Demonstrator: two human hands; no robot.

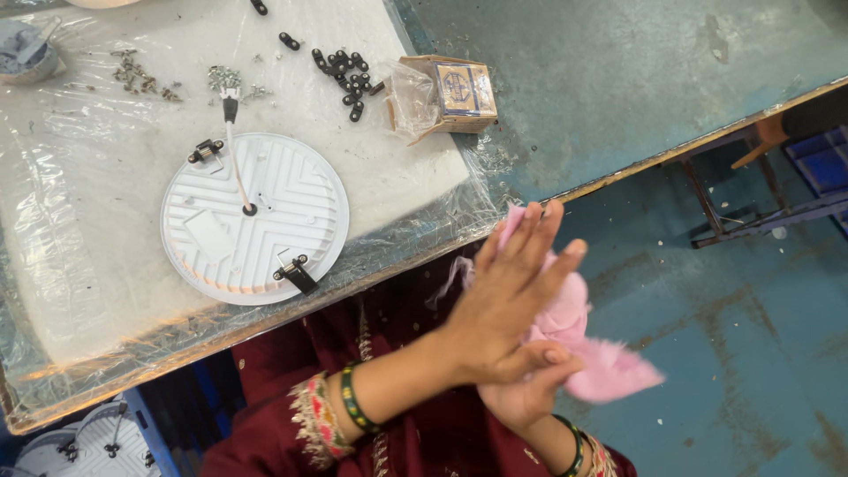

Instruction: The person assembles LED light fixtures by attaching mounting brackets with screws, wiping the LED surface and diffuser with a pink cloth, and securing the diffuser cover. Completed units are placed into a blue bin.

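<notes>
A white round lamp housing (254,218) is lying near the front edge of the plastic-covered worktop (79,265), a small cardboard box (458,90) near its right edge. Beyond that edge, over the blue floor (707,336), the left hand (503,305) is pressing flat on a pink cloth (609,367), half hidden; the right hand (526,393) is gripping it beneath.

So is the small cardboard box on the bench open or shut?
Open: the cardboard box lies tipped on its side, a clear plastic bag spilling from its open end.
</notes>
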